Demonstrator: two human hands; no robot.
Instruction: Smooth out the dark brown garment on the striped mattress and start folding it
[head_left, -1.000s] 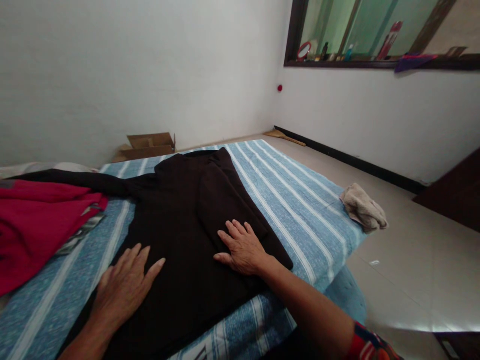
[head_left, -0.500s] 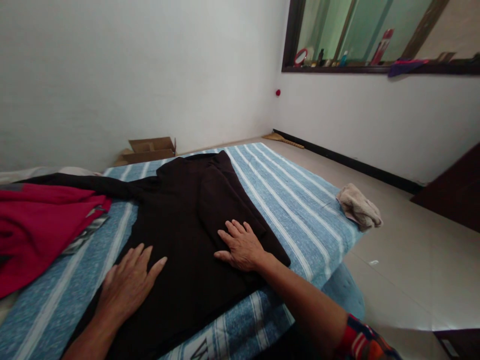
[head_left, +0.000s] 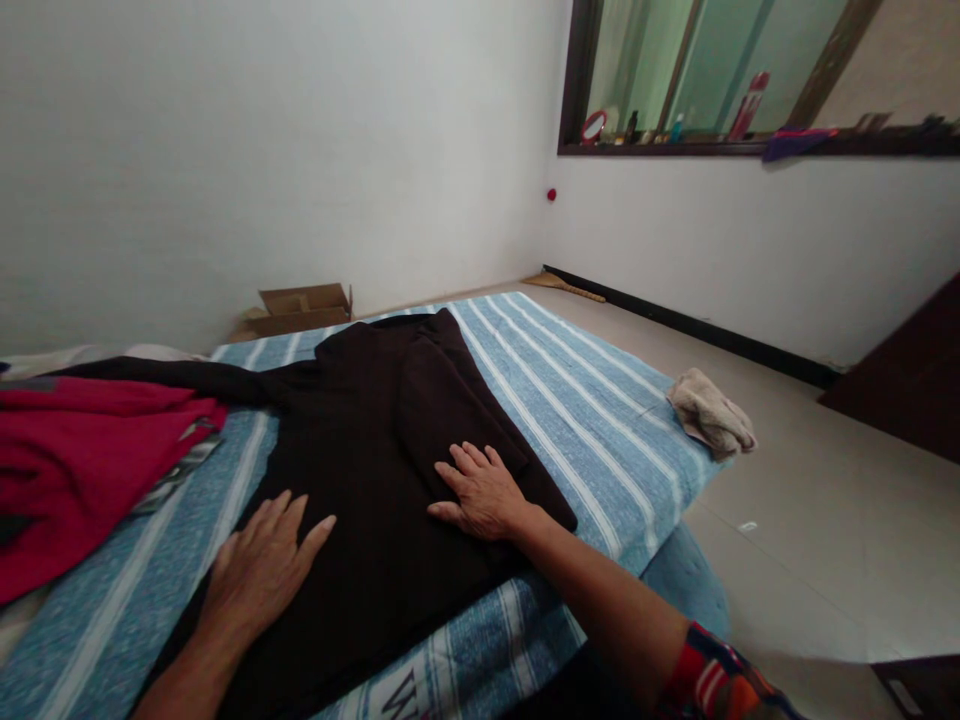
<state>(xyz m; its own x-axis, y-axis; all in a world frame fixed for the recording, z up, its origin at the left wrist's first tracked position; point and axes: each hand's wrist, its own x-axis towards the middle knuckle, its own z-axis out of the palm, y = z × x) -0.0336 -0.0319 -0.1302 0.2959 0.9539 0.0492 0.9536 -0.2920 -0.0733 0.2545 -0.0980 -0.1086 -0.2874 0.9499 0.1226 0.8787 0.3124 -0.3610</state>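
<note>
A dark brown long-sleeved garment [head_left: 367, 440] lies spread on a blue-and-white striped mattress [head_left: 600, 410]. Its right sleeve is folded over the body; the left sleeve stretches out to the left. My left hand [head_left: 259, 565] lies flat, fingers apart, on the garment's lower left edge. My right hand [head_left: 484, 492] presses flat on the folded sleeve near the garment's right side. Neither hand grips anything.
A red cloth [head_left: 82, 460] lies on the mattress at the left. A beige rag [head_left: 709, 415] sits at the mattress's right corner. A cardboard box [head_left: 300, 305] stands by the far wall, a broom [head_left: 562, 285] in the corner, a window ledge [head_left: 750, 145] with bottles above.
The hands have stayed flat on the garment. The view has tilted down slightly, so everything sits a little lower in the picture.
</note>
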